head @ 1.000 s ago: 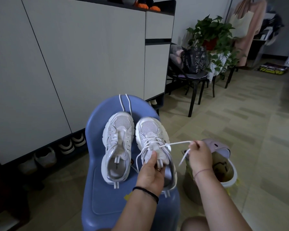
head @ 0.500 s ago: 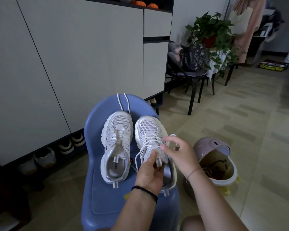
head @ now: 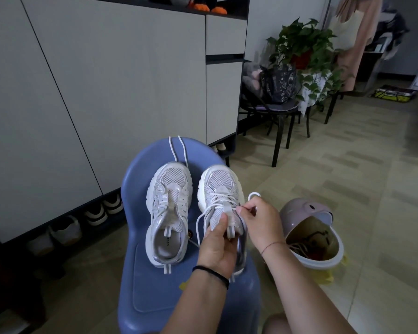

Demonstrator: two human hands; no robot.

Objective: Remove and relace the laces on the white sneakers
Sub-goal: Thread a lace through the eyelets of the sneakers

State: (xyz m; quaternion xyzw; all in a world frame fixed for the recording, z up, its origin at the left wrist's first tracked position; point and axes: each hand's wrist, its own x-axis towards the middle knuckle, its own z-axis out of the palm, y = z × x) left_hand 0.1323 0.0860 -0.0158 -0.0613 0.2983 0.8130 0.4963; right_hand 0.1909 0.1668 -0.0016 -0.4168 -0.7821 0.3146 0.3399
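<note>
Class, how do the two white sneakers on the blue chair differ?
The left sneaker has bare eyelets; the right sneaker has a lace crossing its front. The left sneaker lies untouched; the right sneaker is held by the left hand while the right hand pinches its lace. Both are white mesh, toes pointing away.

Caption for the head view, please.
Left hand grips the laced sneaker; right hand pinches its lace, atop a blue chair.
</note>
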